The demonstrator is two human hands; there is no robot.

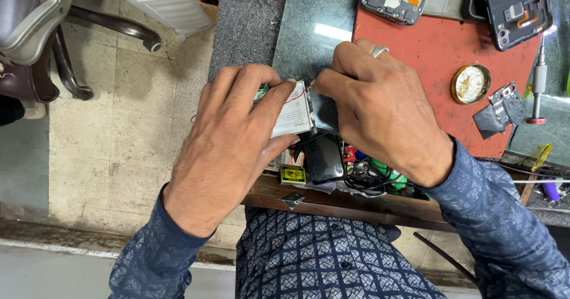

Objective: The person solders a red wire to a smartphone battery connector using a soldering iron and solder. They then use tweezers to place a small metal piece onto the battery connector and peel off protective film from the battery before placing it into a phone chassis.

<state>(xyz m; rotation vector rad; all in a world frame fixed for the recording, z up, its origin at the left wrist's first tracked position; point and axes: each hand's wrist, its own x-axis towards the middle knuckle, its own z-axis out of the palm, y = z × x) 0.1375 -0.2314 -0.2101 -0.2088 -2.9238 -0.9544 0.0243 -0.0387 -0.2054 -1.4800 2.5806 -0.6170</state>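
With flat white rectangular phone battery [295, 114] pinched in both hands over the desk's front edge, above the open drawer, risk of snapping its thin red wire [295, 97] if pulled apart too hard, or dropping it to the tiled floor [124, 127]. Left hand [228, 142] clamped round batt's left end w/ fingers on top; right hand [380, 106] pinching at its top-right corner. Hard to make out: wire's joint under right fingertips, batt's underside, drawer clutter; opened phones cut off at top edge.

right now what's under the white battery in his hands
Under the white battery, a dark phone sticks out, above an open drawer of wires. The left hand and right hand hide the rest.
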